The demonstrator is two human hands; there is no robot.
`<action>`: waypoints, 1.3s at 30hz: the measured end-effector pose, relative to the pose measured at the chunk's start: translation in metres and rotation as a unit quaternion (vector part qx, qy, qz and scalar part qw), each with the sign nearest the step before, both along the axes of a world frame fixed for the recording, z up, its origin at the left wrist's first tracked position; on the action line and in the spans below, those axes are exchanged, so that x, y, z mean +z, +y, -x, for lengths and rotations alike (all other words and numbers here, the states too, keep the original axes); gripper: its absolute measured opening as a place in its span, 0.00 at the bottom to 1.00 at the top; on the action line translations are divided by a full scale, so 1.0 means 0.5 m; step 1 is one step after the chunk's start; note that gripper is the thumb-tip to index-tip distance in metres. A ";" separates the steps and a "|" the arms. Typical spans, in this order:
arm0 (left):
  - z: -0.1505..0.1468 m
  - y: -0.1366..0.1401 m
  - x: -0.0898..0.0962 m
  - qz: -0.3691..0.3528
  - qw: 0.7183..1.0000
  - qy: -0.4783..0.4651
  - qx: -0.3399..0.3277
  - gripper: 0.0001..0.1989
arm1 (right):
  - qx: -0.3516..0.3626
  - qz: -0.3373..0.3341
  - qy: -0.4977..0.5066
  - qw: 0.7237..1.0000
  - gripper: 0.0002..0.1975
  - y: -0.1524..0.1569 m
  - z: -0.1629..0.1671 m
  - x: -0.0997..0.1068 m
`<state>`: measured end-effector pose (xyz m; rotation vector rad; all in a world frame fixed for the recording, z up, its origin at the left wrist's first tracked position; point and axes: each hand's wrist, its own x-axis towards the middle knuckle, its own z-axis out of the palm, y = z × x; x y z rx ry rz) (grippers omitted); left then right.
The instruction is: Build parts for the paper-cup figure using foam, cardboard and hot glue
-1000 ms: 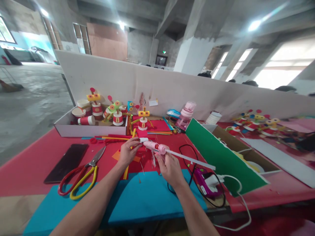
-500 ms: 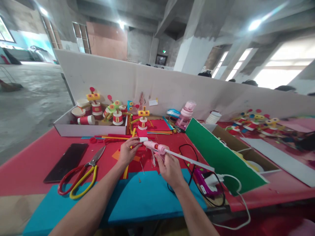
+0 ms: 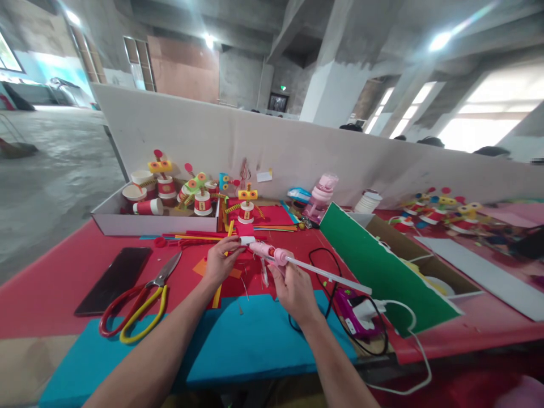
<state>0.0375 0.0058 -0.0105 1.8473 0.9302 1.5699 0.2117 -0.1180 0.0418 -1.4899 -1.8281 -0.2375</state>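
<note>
My right hand (image 3: 295, 289) is wrapped round the handle of a pink hot glue gun (image 3: 264, 250), and a long clear glue stick (image 3: 331, 275) sticks out of its back end. The gun's nozzle points left, at a small white piece (image 3: 247, 240) that may be rolled paper. My left hand (image 3: 221, 260) pinches that piece by its left end; the fingertips are partly hidden. Just behind stands a red and white paper-cup figure (image 3: 246, 212) with a yellow head and coiled arms. Yellow and orange paper strips lie beneath my left hand.
Scissors (image 3: 147, 303) and a black phone (image 3: 113, 281) lie at left, behind a blue pad (image 3: 255, 340). A white box (image 3: 155, 225) holds cup figures. At right are a green-sided box (image 3: 382, 272), a purple power socket (image 3: 355, 314) with cables, and a pink bottle (image 3: 322, 198).
The glue gun has shifted very slightly to the right, its nozzle still near the white piece. Both hands keep their grips and almost the same positions.
</note>
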 end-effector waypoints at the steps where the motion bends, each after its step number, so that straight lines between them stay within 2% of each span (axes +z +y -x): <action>1: 0.000 0.000 0.000 -0.001 1.000 0.002 0.000 0.05 | -0.002 -0.002 -0.002 1.000 0.17 0.000 -0.001 0.000; 17: 0.002 -0.002 0.007 0.006 1.000 0.012 0.001 0.07 | -0.027 -0.001 -0.015 1.000 0.18 0.000 -0.008 0.000; 28: 0.002 -0.002 0.008 0.012 1.000 0.009 0.001 0.06 | -0.041 0.000 -0.002 0.999 0.15 0.001 -0.020 -0.003; 39: 0.002 0.006 -0.006 0.018 1.000 0.003 -0.002 0.07 | -0.047 0.011 0.000 0.999 0.16 -0.001 -0.023 -0.007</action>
